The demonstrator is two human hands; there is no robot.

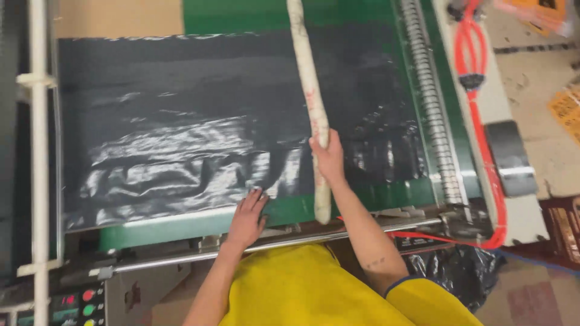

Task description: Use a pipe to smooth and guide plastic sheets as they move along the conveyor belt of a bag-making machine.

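A sheet of shiny black plastic film (199,127) lies spread and wrinkled across the green flat bed of a machine (362,196), which serves here as the counter; the bed's green shows only as a strip along the near edge and a patch at 12 o'clock, the rest being covered by the film. The right hand (329,158) is clenched around a long off-white stick, stained with reddish marks (308,90), gripping it near its lower end; the stick runs from about 6 o'clock of the hand, where its rounded tip hangs over the bed's near edge, up toward 12 o'clock, where it is cut off by the top of the frame, so its full length cannot be seen. Whether the stick touches the film along its length is hard to tell. The left hand (248,216) lies at 8 o'clock of the right, released and flat, its fingers (258,196) spread and resting on the near edge of the film where it meets the green strip. Both bare forearms lead back to a yellow garment (302,290) that hides the machine's front below. A metal rail (199,256) runs across just under the hands. At 3 o'clock a grey ribbed roller (429,102) stands along the bed's side, with red coiled hoses (477,115) beyond it. At 9 o'clock a white tube frame (37,151) runs upright, and a control panel with coloured buttons (84,302) is partly cut off at the lower left corner. A crumpled black bag (453,271) sits half hidden at 5 o'clock.
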